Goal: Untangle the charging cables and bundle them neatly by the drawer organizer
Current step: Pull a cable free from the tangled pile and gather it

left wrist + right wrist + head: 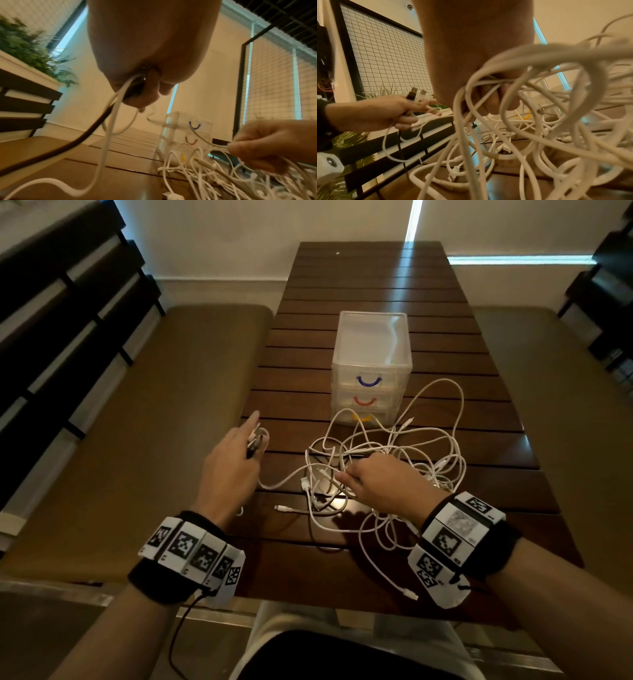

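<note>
Left hand [230, 453] pinches two USB plugs [417, 94] left of the drawer organizer [371, 368]; right hand [371, 481], nearer, clutches the cable tangle [394, 460] in front.

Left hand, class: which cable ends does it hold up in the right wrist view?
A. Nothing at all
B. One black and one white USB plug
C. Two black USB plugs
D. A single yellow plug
B: the left hand pinches a black USB plug and a white USB plug side by side, their cables trailing below.
</note>
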A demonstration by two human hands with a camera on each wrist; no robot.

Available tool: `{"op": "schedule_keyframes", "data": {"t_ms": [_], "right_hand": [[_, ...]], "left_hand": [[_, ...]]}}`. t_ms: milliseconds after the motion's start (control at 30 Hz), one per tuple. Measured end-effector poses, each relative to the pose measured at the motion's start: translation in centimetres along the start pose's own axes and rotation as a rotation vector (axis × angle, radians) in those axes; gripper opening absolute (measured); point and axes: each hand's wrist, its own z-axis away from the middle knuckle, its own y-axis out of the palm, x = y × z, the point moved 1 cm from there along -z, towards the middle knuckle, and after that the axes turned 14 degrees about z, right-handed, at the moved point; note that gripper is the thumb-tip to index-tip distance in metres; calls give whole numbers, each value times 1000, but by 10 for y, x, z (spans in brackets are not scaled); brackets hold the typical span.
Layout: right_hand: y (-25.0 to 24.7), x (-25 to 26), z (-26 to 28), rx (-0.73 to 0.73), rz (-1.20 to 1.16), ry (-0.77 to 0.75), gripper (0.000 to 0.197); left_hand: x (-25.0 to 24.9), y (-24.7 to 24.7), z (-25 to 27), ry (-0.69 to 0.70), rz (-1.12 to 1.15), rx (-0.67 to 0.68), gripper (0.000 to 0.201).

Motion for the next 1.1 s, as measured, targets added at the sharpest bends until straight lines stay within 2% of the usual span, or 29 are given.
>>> {"op": "schedule_keyframes", "data": {"t_ms": [67,133,200,233,300,367,433,533,633,700,800,867,967,1067,1100], "right_hand": [[0,3,0,28,2,5,40],[1,6,-2,26,17,21,41],[1,9,-5,-6,23,40,42],[1,11,-6,-30,21,39,42],[0,12,-8,-81,24,10,38],[-2,9,-8,-109,46,-9,35],[-2,5,-7,-145,43,-27,37],[0,1,-4,-202,-13,-41,47],[3,-1,-2,-169,-124,-19,48],[4,-4,0,-156,-170,-6,40],[3,-12,4,-134,-196,38,35],[5,-17,5,-118,-237,71,42],[10,-21,6,-120,-265,84,46],[12,-20,6,-78,-197,86,43],[12,-19,6,-59,-165,86,42]], "left_hand": [[-9,8,6,175,-17,3,66],[-19,19,12,374,-30,39,72],[-25,33,17,474,-38,140,73],[-27,41,18,474,-51,200,75],[-26,54,15,381,-136,340,75],[-24,62,12,280,-269,439,58],[-23,62,10,262,-229,409,33],[-24,57,9,237,-99,395,20],[-22,47,2,137,-34,349,18],[-20,39,-2,100,1,286,21],[-16,23,-12,-16,220,148,27],[-14,12,-17,-68,301,76,36],[-12,7,-16,-50,221,92,39],[-11,13,-12,-4,101,133,23],[-11,15,-11,33,67,139,25]]}}
